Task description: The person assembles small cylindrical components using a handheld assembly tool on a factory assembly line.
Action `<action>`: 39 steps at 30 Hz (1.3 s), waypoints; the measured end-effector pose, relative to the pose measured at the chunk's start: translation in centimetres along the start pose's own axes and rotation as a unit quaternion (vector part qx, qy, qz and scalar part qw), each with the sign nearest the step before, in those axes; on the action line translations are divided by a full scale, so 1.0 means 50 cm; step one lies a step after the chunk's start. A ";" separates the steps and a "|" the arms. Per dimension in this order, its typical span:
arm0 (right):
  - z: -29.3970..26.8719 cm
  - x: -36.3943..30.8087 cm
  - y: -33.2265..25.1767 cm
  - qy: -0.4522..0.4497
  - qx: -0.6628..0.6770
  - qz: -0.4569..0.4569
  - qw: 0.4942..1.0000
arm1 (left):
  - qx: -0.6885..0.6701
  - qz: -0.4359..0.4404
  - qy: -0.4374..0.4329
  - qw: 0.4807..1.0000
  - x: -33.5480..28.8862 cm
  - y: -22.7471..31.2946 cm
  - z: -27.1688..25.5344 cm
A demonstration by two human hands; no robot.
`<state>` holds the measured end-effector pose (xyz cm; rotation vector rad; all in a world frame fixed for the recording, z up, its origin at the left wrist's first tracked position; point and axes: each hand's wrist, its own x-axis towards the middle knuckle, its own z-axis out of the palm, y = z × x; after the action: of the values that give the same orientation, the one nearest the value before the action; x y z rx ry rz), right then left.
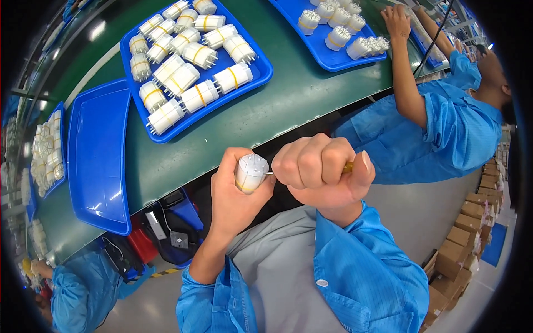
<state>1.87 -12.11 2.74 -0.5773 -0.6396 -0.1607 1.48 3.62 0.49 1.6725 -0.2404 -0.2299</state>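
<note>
Matt white plastic part [251,172] with a yellow band, gripped in the left hand [236,200]; a thin bright metal tip meets it from the tool [348,166], its glossy yellow handle inside the right hand [322,172]. Beyond the fingers, glossy blue plastic trays [97,155] on a smooth green belt [277,100]; blue cloth sleeves [372,272]

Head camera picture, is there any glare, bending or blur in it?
Head view: glare streaks on the empty blue tray; the green belt's edge bows from fisheye distortion; black corners ring the frame; the left hand, white part and right hand are sharp, while the far left rim is soft.
</note>
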 end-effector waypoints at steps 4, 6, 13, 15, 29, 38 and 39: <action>0.014 0.000 0.003 0.012 -0.028 0.000 1.000 | 0.047 0.014 0.022 0.999 0.000 0.005 0.007; 0.018 -0.003 0.005 0.020 -0.043 -0.006 0.999 | 0.095 0.034 0.031 0.994 0.000 0.007 0.011; 0.019 -0.003 0.007 0.026 -0.071 0.043 0.996 | 0.180 0.080 0.059 0.979 -0.003 0.001 0.016; 0.013 -0.003 0.012 0.028 -0.086 0.074 0.993 | 0.192 0.073 0.073 0.976 0.002 -0.007 0.017; 0.008 -0.003 0.011 0.017 -0.028 0.020 0.999 | 0.152 0.044 0.059 0.986 -0.006 0.001 0.017; -0.012 -0.008 0.017 0.024 0.032 0.064 0.997 | 0.130 0.079 0.066 0.986 0.002 -0.014 0.007; -0.015 -0.009 0.015 0.024 0.034 0.065 0.997 | 0.110 0.095 0.060 0.988 0.002 -0.016 0.003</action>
<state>2.13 -11.94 1.62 -0.5467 -0.5572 -0.0309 1.55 3.53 -0.34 1.8609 -0.3416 0.0429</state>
